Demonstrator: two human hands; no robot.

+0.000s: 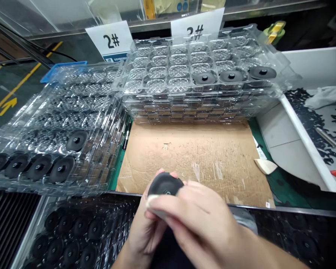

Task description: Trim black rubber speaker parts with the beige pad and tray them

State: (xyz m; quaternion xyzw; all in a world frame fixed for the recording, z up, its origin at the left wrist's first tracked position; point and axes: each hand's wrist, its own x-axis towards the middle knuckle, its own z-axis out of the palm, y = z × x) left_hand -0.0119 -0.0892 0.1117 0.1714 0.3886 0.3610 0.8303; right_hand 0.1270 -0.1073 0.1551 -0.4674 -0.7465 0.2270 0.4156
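Two-handed, gripping a black disc (164, 183) in the left hand (144, 231) with the right hand (205, 213) curled over its near edge, too blurred to tell any grip there, apparently working on the rim with cardboard (193, 149) beyond both hands, and needing steady support next.

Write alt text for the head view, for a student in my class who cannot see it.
A person's left hand holds a round black part near the front edge of a cardboard sheet, with the blurred right hand across it. Stacked clear trays, some holding similar parts, stand behind and at left; a white bin is at right.
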